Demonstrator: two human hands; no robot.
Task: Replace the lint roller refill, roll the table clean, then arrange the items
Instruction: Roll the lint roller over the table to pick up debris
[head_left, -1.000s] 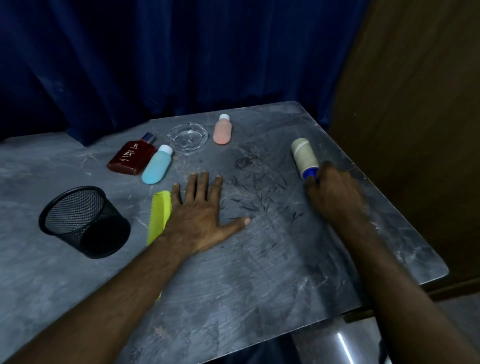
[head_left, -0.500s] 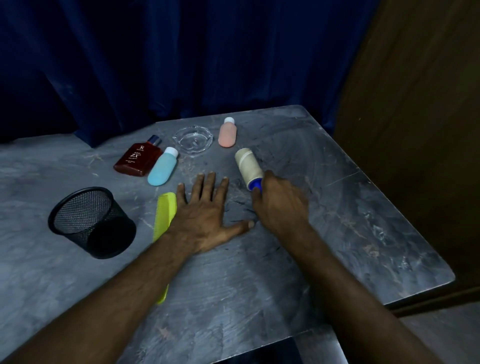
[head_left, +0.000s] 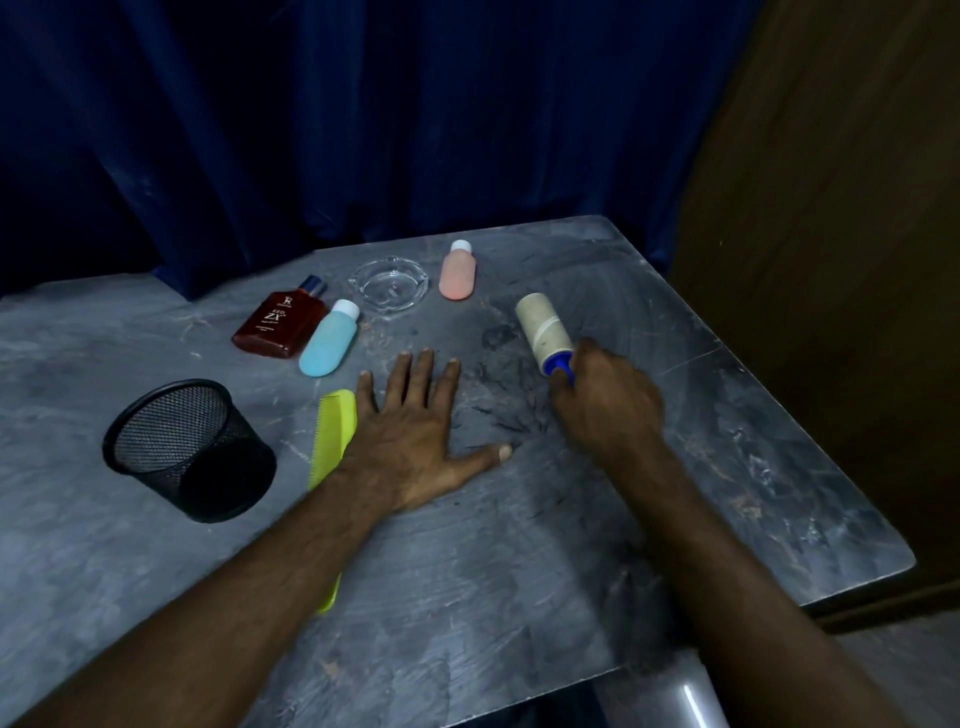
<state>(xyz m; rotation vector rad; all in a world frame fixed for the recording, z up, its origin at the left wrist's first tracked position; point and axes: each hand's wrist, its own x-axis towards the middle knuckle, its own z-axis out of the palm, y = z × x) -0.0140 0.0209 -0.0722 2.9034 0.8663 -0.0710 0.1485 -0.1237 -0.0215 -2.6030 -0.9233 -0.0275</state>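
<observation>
Head view. Item: lint roller (head_left: 544, 332), lying on the desk (head_left: 753, 467) just beyond the right hand (head_left: 608, 410), whose fingers are clamped on its blue handle. Likely light, stiff core, tacky wrap; hold by handle only. Left hand (head_left: 415, 441): fingers spread flat on desk, loose hairs between thumb and roller.

Left hand (head_left: 410, 441) flat, fingers spread; right hand (head_left: 608, 410) fisted.
</observation>
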